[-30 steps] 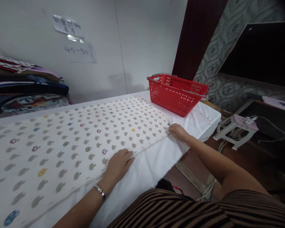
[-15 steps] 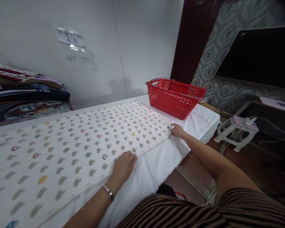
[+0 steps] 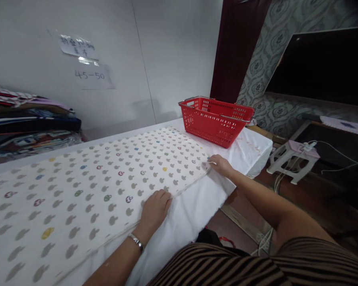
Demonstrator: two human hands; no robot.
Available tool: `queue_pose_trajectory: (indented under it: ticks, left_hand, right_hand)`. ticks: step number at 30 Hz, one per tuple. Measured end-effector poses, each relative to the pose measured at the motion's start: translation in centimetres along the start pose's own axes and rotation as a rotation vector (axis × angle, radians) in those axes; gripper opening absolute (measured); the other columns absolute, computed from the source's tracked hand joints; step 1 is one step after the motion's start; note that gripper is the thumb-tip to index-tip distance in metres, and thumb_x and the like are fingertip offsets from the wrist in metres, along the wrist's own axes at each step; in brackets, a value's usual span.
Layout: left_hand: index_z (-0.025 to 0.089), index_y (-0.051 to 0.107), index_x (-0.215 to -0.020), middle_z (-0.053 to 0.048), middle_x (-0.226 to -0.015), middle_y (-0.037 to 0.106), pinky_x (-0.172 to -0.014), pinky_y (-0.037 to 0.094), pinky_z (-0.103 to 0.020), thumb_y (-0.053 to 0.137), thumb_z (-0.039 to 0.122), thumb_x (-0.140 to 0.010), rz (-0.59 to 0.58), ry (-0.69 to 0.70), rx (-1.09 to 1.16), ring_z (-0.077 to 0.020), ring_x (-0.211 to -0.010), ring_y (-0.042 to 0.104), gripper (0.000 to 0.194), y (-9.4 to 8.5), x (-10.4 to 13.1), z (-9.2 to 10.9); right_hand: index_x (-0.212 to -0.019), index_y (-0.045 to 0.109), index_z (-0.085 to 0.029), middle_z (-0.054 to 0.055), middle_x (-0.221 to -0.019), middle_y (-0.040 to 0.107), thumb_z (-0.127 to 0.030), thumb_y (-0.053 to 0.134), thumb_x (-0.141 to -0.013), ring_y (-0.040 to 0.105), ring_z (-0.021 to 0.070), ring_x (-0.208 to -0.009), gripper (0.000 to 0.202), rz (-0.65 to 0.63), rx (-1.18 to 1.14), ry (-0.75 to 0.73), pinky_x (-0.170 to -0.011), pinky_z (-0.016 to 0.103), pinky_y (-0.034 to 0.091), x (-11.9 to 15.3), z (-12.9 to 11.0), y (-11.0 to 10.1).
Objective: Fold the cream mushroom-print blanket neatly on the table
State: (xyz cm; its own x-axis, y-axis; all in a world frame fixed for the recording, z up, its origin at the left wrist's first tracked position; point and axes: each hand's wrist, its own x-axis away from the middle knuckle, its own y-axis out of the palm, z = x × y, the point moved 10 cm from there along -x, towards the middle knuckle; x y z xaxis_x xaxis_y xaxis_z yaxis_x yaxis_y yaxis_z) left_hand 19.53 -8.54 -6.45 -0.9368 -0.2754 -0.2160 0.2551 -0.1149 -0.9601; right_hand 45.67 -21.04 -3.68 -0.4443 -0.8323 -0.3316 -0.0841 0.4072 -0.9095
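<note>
A long white cloth (image 3: 107, 178) printed with grey and coloured mushroom shapes lies flat across the white-covered table. My left hand (image 3: 156, 204) rests on its near edge with the fingers curled together; whether they grip the fabric is hidden under the hand. At the cloth's right corner, my right hand (image 3: 219, 165) pinches the edge between thumb and fingers. The corner is slightly raised there.
Behind the cloth's right end stands a red basket (image 3: 214, 123). Folded fabrics (image 3: 30, 119) are stacked at the left by the wall. A white stool (image 3: 295, 159) bearing a plug and cables is on the floor at right.
My right hand has closed on the cloth's corner and lifted it a little. My left hand stays on the near edge. The view has shifted slightly.
</note>
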Motion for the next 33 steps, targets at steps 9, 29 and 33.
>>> queue_pose_trajectory:
  ticks: [9,29,33]
  left_hand:
    - [0.018,0.063,-0.091,-0.006,-0.092,0.059,-0.079,0.042,-0.033,0.036,0.025,-0.094,-0.036,-0.022,0.048,-0.0189,-0.089,0.053,0.028,0.1,-1.0,0.6]
    - [0.019,0.062,-0.092,-0.005,-0.091,0.058,-0.077,0.040,-0.029,0.038,0.024,-0.093,-0.064,-0.038,0.015,-0.0168,-0.088,0.053,0.025,0.3,-1.5,1.1]
    - [0.018,0.063,-0.088,-0.006,-0.090,0.058,-0.077,0.040,-0.031,0.038,0.021,-0.093,-0.077,0.015,-0.075,-0.0187,-0.087,0.052,0.025,0.7,-1.4,1.7]
  right_hand:
    - [-0.086,0.070,-0.021,0.007,-0.095,0.067,-0.022,0.049,-0.089,0.058,0.0189,-0.092,0.021,-0.164,-0.042,-0.328,-0.081,0.032,0.048,0.9,-3.4,1.9]
    - [-0.085,0.065,-0.016,0.009,-0.091,0.062,-0.012,0.038,-0.090,0.051,0.0193,-0.087,0.028,-0.143,0.191,-0.537,-0.079,0.030,0.044,1.8,-4.8,1.8]
    - [-0.086,0.065,-0.016,0.009,-0.091,0.063,-0.013,0.038,-0.091,0.052,0.0199,-0.090,0.028,-0.147,0.169,-0.541,-0.080,0.031,0.045,2.5,-4.5,1.9]
